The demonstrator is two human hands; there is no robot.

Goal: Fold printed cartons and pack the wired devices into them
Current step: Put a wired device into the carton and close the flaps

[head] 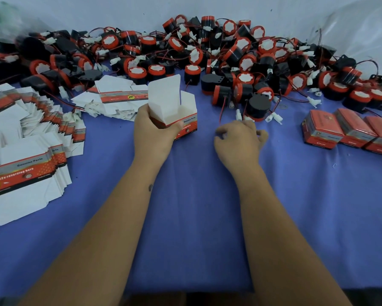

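Note:
My left hand (155,131) grips an erected red-and-white printed carton (174,107) standing on the blue cloth, its top flaps up and its inside showing bare white. My right hand (238,138) hovers palm down with loosely curled fingers just in front of a black wired device (257,107) with a red wire and white connectors; whether the fingertips touch the wire or a connector is unclear. A big pile of black-and-red wired devices (207,51) fills the far side of the table.
Stacks of flat printed cartons (28,173) fan out on the left, and another stack (117,96) lies behind the left hand. Three closed red cartons (349,131) sit in a row at the right. Blue cloth (196,206) covers the table; clear plastic lies at far right.

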